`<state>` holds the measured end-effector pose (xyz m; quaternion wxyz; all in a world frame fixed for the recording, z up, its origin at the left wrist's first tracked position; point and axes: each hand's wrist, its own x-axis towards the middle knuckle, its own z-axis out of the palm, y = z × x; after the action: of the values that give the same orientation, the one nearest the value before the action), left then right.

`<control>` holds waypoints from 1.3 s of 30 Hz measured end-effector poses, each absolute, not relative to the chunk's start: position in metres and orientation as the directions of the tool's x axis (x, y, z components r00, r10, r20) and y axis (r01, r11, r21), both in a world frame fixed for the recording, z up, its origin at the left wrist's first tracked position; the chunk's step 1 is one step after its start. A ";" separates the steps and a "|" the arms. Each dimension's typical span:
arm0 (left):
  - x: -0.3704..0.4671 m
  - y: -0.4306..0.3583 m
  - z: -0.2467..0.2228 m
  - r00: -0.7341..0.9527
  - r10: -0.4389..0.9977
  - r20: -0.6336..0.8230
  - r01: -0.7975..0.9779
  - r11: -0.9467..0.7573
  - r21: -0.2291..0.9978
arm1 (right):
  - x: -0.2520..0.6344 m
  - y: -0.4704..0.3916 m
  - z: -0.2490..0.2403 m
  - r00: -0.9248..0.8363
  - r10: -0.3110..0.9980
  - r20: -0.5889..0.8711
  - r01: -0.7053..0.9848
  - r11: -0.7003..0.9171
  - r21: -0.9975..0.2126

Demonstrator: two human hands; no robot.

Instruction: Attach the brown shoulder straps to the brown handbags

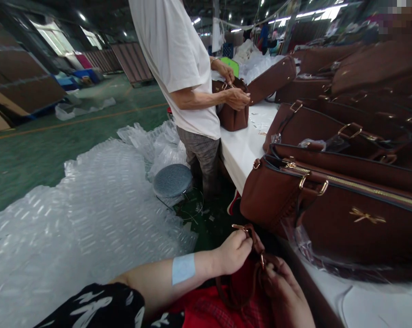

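Observation:
A brown leather strap (255, 239) with gold-coloured buckles is held over my lap by both hands. My left hand (236, 251) is closed on it near the buckle at its upper end. Lower and to the right, my right hand (283, 283) pinches the strap beside a second metal fitting. Part of the strap hangs in a loop (233, 300) over red cloth. Just beyond my right hand, a brown handbag (328, 218) with a gold zip and a bow ornament lies on the white table, with clear plastic film around its handle.
More brown handbags (315, 120) crowd the white table (238, 152) on the right. A co-worker in a white shirt (188, 59) stands ahead, both hands on a bag (235, 116). A round stool (172, 180) and a large heap of bubble wrap (99, 218) occupy the floor to the left.

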<state>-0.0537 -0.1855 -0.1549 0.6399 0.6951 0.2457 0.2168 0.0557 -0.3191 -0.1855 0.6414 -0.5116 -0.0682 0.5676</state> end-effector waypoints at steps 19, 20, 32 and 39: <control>-0.056 -0.154 -0.164 0.785 0.558 -0.269 0.010 0.422 0.906 | 0.058 -0.325 -0.201 0.278 0.805 -0.525 -0.707 -0.198 -0.679; -0.057 -0.154 -0.162 0.808 0.529 -0.258 0.048 0.378 0.925 | 0.058 -0.326 -0.201 0.282 0.800 -0.530 -0.709 -0.199 -0.676; -0.081 -0.117 -0.149 0.699 0.708 -0.096 0.288 -0.156 0.945 | 0.067 -0.327 -0.212 0.267 0.824 -0.499 -0.680 -0.206 -0.704; -0.067 -0.132 -0.156 0.661 0.673 -0.331 -0.105 0.520 0.847 | 0.063 -0.324 -0.200 0.282 0.830 -0.482 -0.659 -0.197 -0.726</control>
<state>-0.0672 -0.1321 -0.1559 0.8057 0.4261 0.3331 0.2414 0.0631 -0.3240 -0.1996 0.6278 -0.4969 -0.0858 0.5930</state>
